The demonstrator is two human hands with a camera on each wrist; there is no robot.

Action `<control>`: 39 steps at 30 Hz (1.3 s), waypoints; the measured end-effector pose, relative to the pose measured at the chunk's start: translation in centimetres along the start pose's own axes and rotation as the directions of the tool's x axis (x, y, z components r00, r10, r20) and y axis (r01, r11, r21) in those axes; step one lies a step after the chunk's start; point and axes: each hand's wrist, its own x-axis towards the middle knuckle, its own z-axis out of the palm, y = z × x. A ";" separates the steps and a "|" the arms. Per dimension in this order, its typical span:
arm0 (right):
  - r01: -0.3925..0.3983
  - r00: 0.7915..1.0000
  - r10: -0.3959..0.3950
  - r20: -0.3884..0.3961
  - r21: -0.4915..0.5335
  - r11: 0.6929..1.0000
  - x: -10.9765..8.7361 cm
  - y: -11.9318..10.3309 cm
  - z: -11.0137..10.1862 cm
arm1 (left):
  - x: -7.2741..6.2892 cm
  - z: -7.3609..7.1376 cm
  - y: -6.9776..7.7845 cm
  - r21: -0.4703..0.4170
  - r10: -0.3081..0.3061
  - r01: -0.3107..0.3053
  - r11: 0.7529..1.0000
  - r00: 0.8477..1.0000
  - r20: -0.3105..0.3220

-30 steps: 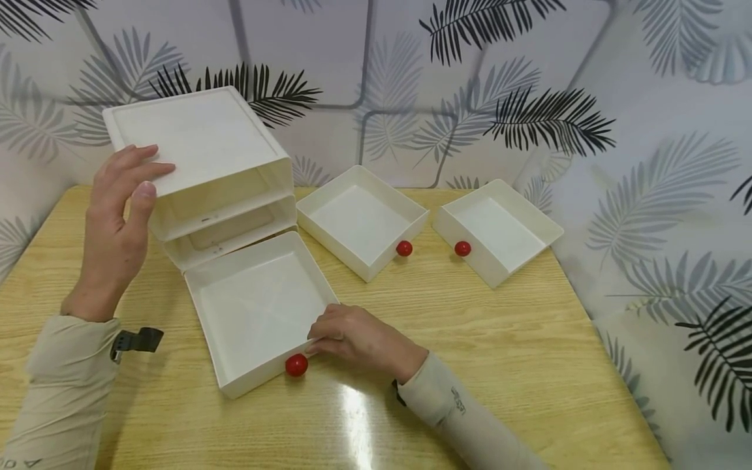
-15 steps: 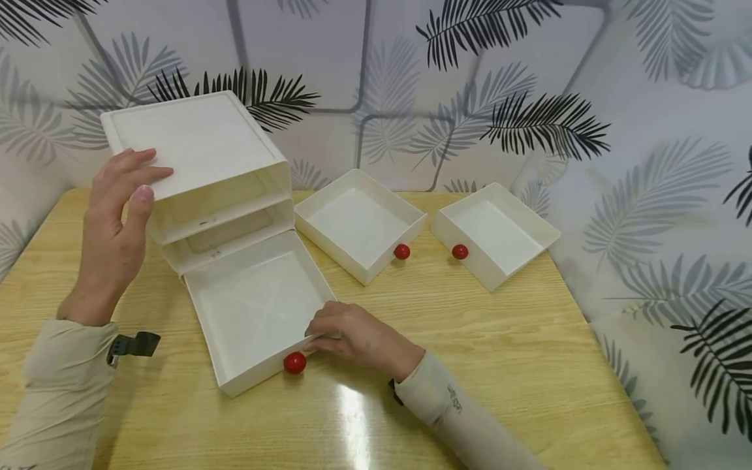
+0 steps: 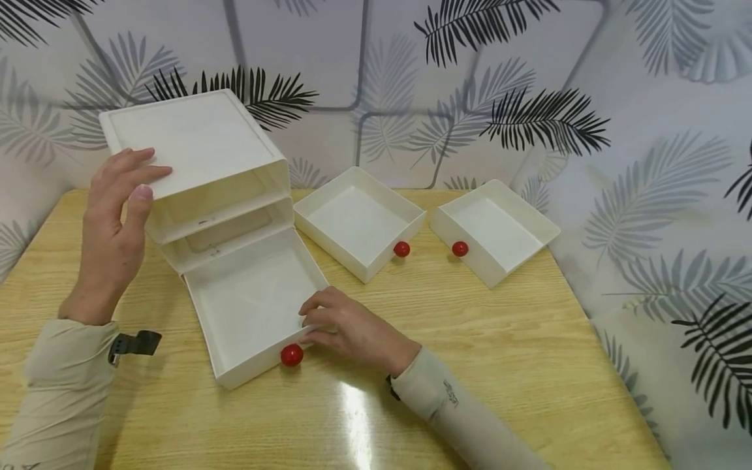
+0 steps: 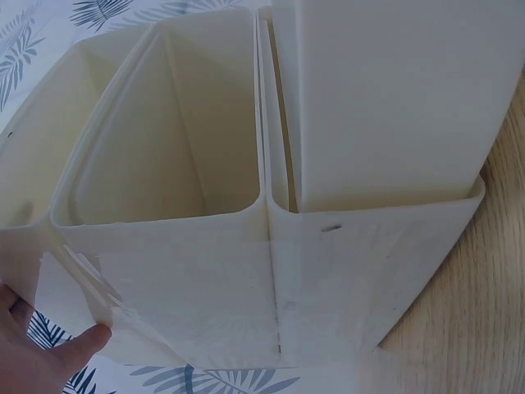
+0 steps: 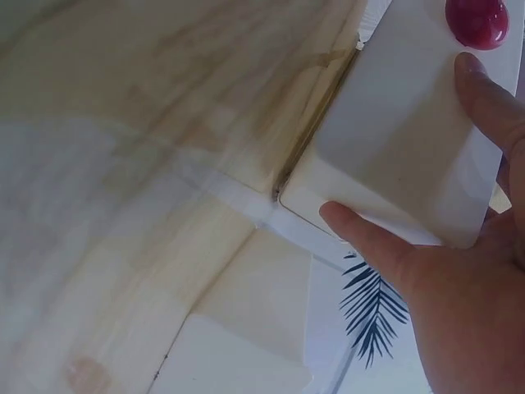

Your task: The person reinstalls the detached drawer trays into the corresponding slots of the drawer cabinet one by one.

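Note:
A white drawer cabinet [image 3: 194,140] with several stacked compartments stands at the left in the head view. My left hand [image 3: 117,222] rests on its upper left corner, fingers laid straight over the top and the thumb against its side. In the left wrist view the thumb [image 4: 86,341] presses the side wall. From the lowest compartment a white drawer [image 3: 252,307] with a red round knob [image 3: 292,355] sticks far out. My right hand [image 3: 352,329] pinches this drawer's front right corner, thumb on the front face beside the knob, as the right wrist view also shows.
Two more white drawers with red knobs, one in the middle [image 3: 358,219] and one at the right [image 3: 496,228], lie on the wooden table [image 3: 499,365] to the right of the cabinet. Leaf-patterned wall covering [image 3: 399,78] stands close behind the table.
The lowest drawer has slid slightly toward the cabinet, its knob moving a little up and left. My right hand has moved with it. My left hand keeps its place on the cabinet.

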 end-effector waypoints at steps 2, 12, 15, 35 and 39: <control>-0.014 1.000 0.014 0.003 -0.016 1.000 0.0 -0.1 0.0 | -0.1 0.1 0.3 -0.005 0.002 -0.002 1.000 1.000 0.000; -0.118 0.992 0.114 -0.046 -0.092 0.989 0.2 -0.3 0.1 | 0.0 0.0 0.9 -0.009 -0.001 0.001 1.000 1.000 -0.002; -0.160 0.985 0.152 -0.087 -0.103 0.982 0.1 -0.5 0.0 | 0.1 -0.1 0.0 -0.001 -0.001 0.001 1.000 1.000 -0.001; -0.322 0.945 0.327 0.023 -0.122 0.939 -0.1 -0.5 -0.1 | 0.4 -0.2 -1.5 -0.001 0.064 -0.064 0.998 0.998 -0.006; -0.313 0.948 0.318 0.021 -0.119 0.942 -0.1 -0.5 0.0 | 0.3 -0.1 -1.3 -0.003 0.043 -0.043 0.999 0.999 -0.016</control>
